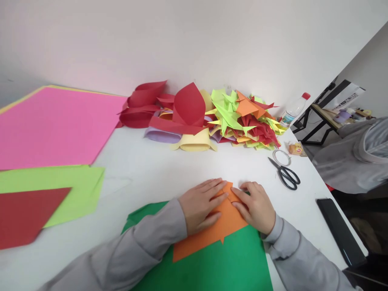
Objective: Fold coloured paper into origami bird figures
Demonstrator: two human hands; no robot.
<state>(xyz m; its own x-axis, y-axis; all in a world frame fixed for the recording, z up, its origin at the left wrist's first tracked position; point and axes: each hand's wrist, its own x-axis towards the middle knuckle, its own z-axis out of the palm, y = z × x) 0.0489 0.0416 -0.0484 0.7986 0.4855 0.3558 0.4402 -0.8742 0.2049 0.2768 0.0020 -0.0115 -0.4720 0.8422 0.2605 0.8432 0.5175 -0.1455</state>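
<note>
An orange sheet of paper [209, 241], partly folded at its upper end, lies on a large green sheet [227, 264]. My left hand [201, 206] rests flat across the orange paper with its fingers stretched out, pressing near the fold. At the paper's upper right edge, my right hand [256, 206] has its thumb and forefinger closed on a small folded flap. Part of the orange paper is hidden beneath my left palm.
Along the wall are rolled red paper shapes [189, 107] and a heap of folded colored paper [227, 113]. Scissors [286, 174], a tape roll [281, 157], a bottle [294, 110] and a black case [339, 230] lie right; pink sheets [57, 127] lie left.
</note>
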